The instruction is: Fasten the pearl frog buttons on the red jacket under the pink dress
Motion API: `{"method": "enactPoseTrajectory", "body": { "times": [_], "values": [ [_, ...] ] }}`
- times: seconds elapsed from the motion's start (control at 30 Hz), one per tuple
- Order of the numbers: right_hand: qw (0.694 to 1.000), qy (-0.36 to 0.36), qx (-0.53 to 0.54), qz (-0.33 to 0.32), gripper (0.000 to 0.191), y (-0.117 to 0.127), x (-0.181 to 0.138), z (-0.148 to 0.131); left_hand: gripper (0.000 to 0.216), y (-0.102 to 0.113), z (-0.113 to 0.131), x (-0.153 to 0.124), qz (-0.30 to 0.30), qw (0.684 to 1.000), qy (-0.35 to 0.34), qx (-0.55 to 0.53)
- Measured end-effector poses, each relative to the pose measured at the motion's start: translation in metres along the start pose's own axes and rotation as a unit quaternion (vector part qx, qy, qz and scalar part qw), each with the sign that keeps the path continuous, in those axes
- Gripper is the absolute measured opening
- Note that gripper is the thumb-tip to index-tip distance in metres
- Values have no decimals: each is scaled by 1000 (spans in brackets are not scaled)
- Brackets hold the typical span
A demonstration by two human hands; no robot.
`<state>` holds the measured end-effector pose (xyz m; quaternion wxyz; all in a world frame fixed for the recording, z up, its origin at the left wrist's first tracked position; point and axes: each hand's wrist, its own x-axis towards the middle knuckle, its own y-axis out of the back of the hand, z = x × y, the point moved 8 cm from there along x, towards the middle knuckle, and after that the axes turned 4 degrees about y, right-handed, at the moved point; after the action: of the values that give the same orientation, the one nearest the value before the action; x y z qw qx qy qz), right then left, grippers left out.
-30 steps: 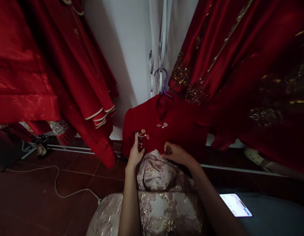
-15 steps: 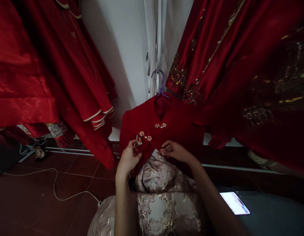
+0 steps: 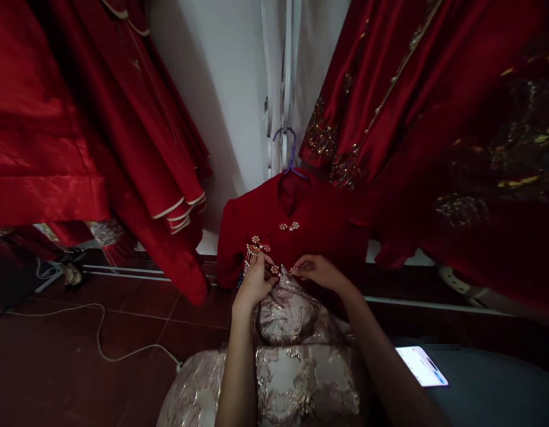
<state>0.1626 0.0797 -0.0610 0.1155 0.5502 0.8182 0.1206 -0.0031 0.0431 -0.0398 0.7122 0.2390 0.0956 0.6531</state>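
Note:
A red jacket (image 3: 252, 216) hangs on a purple hanger (image 3: 291, 155), its front fastened near the neck by a flower-shaped clasp (image 3: 289, 226). Lower on its front is a jewelled brooch (image 3: 252, 250) with dangling beads, beside another flower clasp. My left hand (image 3: 257, 283) pinches the jacket's left front edge, close to a pearl flower button (image 3: 275, 270). Facing it, my right hand (image 3: 321, 274) has its fingertips closed on the opposite half of this lower clasp, mostly hidden by the fingers. A small gap separates the two hands. Shiny patterned fabric (image 3: 286, 314) lies below them.
Red garments (image 3: 163, 148) hang on the left, and red embroidered garments (image 3: 363, 89) on the right. A white rack post (image 3: 287, 65) stands behind the jacket. On a grey surface at right lies a lit phone (image 3: 421, 366). A white cable (image 3: 99, 332) crosses the tiled floor.
My left hand has moved right, from beside the brooch to near my right hand, bringing the jacket's edge and flower button along. My right hand has stayed almost in place.

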Motion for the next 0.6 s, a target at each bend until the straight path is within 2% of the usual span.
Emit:
{"method": "enactPoseTrajectory", "body": {
  "times": [0.13,0.27,0.33,0.4,0.5,0.6],
  "values": [
    [996,42,77,21,32,8,-15,-41,19,-4,13,1,15,998,-49,39],
    [982,77,128,117,36,15,-24,-68,25,-13,13,3,20,996,-59,58],
    [984,68,104,129,35,11,-22,-66,23,-12,10,4,37,996,-58,53],
    [988,60,88,114,35,3,-18,-59,18,-5,4,6,71,996,-53,34],
    [988,52,104,104,36,-11,-9,-47,12,6,-7,9,127,991,-37,2],
    [979,49,128,150,38,-28,-1,-34,13,11,-18,11,153,988,-24,-25]
  ]
}}
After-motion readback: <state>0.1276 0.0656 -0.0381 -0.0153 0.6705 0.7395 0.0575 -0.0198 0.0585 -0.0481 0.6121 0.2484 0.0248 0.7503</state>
